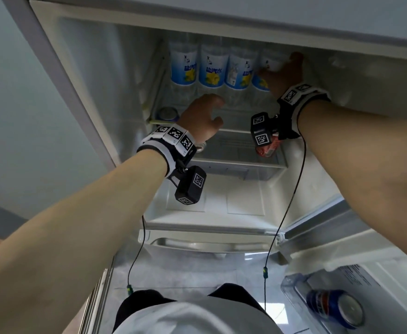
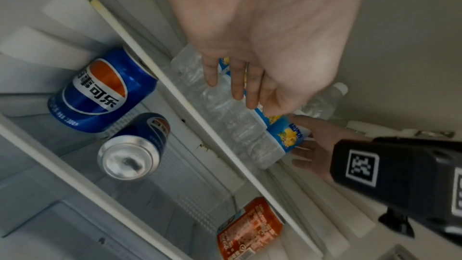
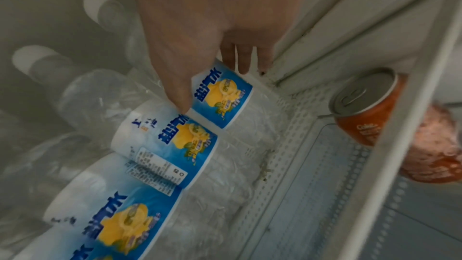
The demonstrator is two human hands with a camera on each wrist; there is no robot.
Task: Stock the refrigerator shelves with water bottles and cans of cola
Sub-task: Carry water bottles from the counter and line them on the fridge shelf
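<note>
Several water bottles with blue and yellow labels stand in a row on the fridge's upper shelf [image 2: 180, 96]. My right hand [image 1: 286, 75] grips the rightmost water bottle [image 1: 266, 68], next to the fridge's right wall. The right wrist view shows my thumb on the left of its label [image 3: 222, 94] and my fingers behind it. My left hand [image 1: 204, 116] hovers at the shelf's front edge, fingers relaxed and empty [image 2: 250, 86]. On the shelf below lie two blue cola cans [image 2: 100, 92] [image 2: 135, 147] at the left, and a red cola can [image 2: 250, 232] at the right.
The fridge door stands open at the lower right, with a blue cola can [image 1: 335, 307] in its clear door bin [image 1: 291, 285]. A white drawer front [image 1: 209, 239] closes the fridge's lower part. Cables hang from both wrist cameras.
</note>
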